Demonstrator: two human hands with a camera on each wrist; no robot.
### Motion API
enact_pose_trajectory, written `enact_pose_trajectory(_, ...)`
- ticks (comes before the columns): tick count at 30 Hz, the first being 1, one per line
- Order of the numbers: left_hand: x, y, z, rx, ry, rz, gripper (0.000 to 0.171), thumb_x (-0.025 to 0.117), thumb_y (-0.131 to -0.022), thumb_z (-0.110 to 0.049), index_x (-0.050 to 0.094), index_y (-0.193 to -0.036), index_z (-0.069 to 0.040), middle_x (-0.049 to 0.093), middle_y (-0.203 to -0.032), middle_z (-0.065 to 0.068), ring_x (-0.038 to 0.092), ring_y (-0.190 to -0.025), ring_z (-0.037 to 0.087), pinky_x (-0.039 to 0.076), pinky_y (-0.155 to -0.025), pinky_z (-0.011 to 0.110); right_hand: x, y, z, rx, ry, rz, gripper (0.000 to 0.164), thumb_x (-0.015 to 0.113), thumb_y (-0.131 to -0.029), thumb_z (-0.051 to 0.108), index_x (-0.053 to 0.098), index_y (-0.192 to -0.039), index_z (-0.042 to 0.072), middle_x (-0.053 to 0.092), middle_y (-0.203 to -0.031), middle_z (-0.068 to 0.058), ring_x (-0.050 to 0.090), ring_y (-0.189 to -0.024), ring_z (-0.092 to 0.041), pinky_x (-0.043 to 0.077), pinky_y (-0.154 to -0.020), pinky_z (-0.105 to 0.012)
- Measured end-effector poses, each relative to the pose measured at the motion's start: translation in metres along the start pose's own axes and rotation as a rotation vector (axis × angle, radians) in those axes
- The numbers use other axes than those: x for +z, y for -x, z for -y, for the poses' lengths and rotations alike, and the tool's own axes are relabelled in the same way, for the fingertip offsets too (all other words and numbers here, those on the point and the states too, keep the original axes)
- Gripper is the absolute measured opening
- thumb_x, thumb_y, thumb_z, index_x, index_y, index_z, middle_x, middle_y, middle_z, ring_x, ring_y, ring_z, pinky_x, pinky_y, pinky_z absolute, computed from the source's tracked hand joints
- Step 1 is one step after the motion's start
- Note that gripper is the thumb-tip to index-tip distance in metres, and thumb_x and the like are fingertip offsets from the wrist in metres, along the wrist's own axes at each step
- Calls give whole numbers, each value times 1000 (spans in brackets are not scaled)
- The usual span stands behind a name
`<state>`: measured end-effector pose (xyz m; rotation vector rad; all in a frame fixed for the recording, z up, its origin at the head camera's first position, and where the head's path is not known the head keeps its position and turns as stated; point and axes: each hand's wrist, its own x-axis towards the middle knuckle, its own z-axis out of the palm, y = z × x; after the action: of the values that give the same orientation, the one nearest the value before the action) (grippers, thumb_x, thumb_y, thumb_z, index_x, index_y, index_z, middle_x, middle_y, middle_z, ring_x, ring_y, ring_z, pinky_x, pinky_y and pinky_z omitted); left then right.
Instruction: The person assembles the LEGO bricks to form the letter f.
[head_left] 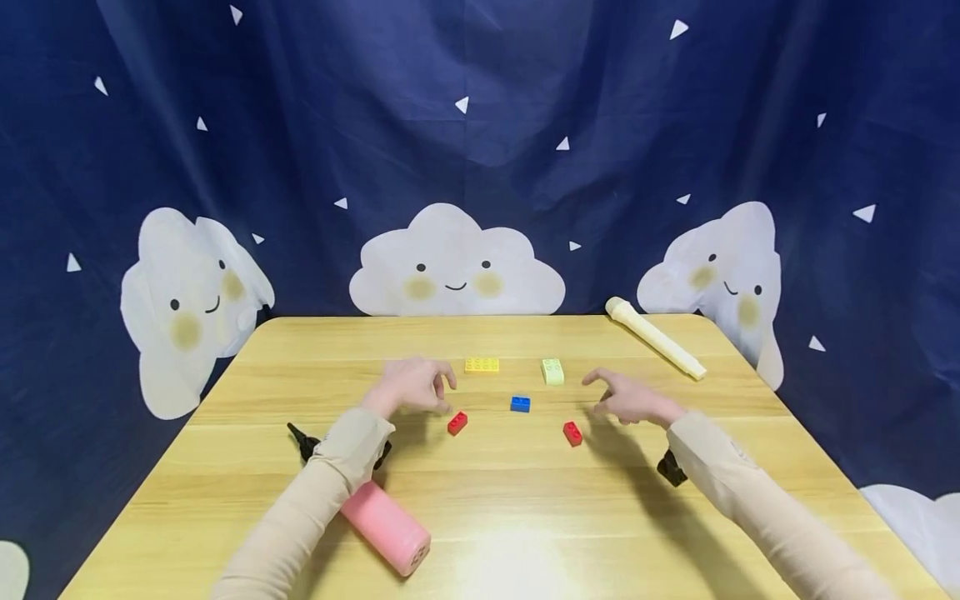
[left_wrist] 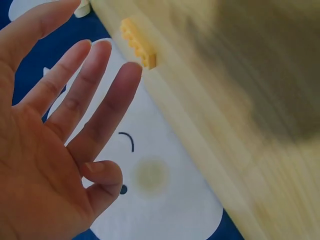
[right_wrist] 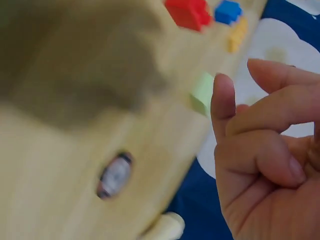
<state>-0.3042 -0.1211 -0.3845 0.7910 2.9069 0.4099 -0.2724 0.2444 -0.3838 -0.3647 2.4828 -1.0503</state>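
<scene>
Since nothing is gripped, the left hand is held with fingers spread, the right hand with some curled; between them, two red bricks and a blue brick are placed, presumably for easy reach.

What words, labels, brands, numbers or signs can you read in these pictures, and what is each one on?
None can be read clearly.
Pink cylinder: a dark marking on its end, too small to read.
Dark-rimmed oval item: too blurred to tell whether it bears any text.
Blue backdrop: smiling clouds and white triangles, no lettering that I can see.
</scene>
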Motion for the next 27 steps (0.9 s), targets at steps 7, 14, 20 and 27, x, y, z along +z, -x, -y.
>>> enact_pose_trajectory(7, 10, -1, -4, 16, 4, 125, 39, 79, -69, -23, 66, -106, -23, 69, -84, -8, 56, -71, 5, 41, -60, 28, 23, 0, -15, 11, -58, 122, 53, 60, -86, 0, 37, -134, 0, 63, -92, -16, 29, -43, -4, 26, -42, -17)
enact_pose_trajectory(14, 20, -2, -7, 24, -6, 194, 47, 78, -68, -12, 63, -111, -22, 63, -71, -8, 54, -64, 6, 42, -59, 25, 38, -4, -16, 12, -53, 142, 48, 65, -85, 1, 43, -127, 4, 63, -87, -11, 32, -49, -6, 28, -45, -18)
enact_pose_trajectory(20, 30, -6, -10, 3, -50, 196, 47, 82, -67, -18, 63, -109, -27, 59, -64, -15, 54, -62, 4, 41, -64, 30, 43, -4, -17, 3, -37, 103, 44, 66, -84, 1, 45, -123, 4, 60, -84, -10, 35, -50, -8, 30, -45, -18)
enact_pose_trajectory(27, 33, -7, -10, -19, -57, 161, 37, 82, -67, -16, 64, -96, -32, 59, -62, -18, 54, -64, 5, 39, -70, 35, 47, -7, -17, -30, -28, 76, 43, 68, -85, 2, 46, -122, 1, 60, -82, -9, 40, -55, -10, 33, -48, -21)
